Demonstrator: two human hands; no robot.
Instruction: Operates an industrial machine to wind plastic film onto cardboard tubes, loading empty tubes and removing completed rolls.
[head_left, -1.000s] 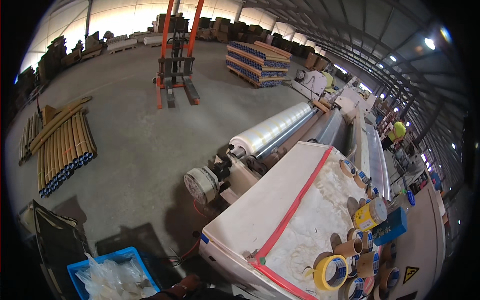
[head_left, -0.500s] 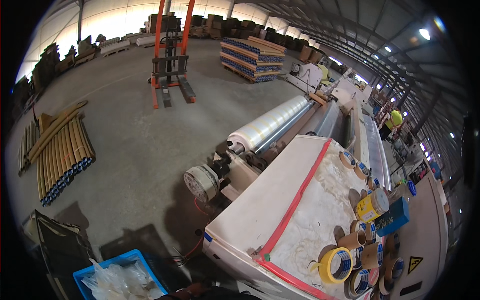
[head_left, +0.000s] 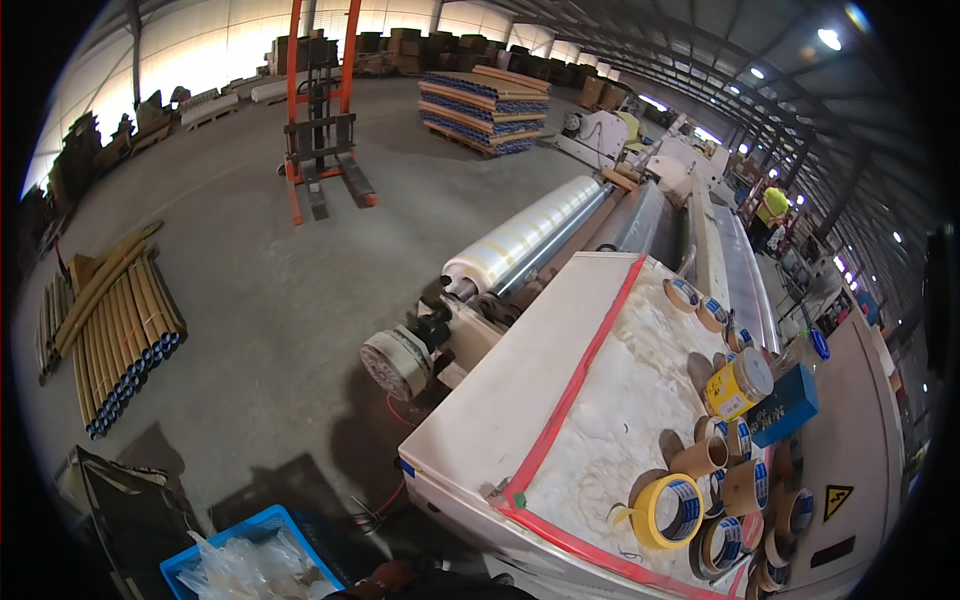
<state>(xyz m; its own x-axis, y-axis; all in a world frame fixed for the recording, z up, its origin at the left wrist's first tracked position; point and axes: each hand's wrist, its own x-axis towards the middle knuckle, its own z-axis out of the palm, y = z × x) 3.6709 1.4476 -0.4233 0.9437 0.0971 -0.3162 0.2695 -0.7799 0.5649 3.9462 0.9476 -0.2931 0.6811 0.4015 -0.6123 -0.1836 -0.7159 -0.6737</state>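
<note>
Neither of our hands shows clearly, so we cannot tell how our fingers are set or whether they hold anything; only a dark, reddish bit of sleeve or glove (head_left: pixel 395 580) peeks in at the bottom edge of the frame. Just left of it, at the lower left, sits a blue crate (head_left: pixel 205 560) filled with crumpled clear plastic bags (head_left: pixel 250 565). To the right of centre, a white machine top (head_left: pixel 520 400) runs up the frame, with a red tape border (head_left: pixel 575 385) marking off a patch covered in whitish residue. On that patch, at the lower right, lies a yellow tape roll (head_left: pixel 668 510), and close around it stand several brown cardboard cores and tape rolls (head_left: pixel 735 480). Higher along the right side we see a yellow can (head_left: pixel 738 383) touching a blue box (head_left: pixel 785 405). Above the white top, a long roll of clear film (head_left: pixel 525 235) lies on the machine. At the far left, cardboard tubes (head_left: pixel 120 335) lie on the concrete floor (head_left: pixel 250 270). An orange pallet stacker (head_left: pixel 320 110) stands at the upper left, with stacked tubes (head_left: pixel 485 110) beyond it.
</note>
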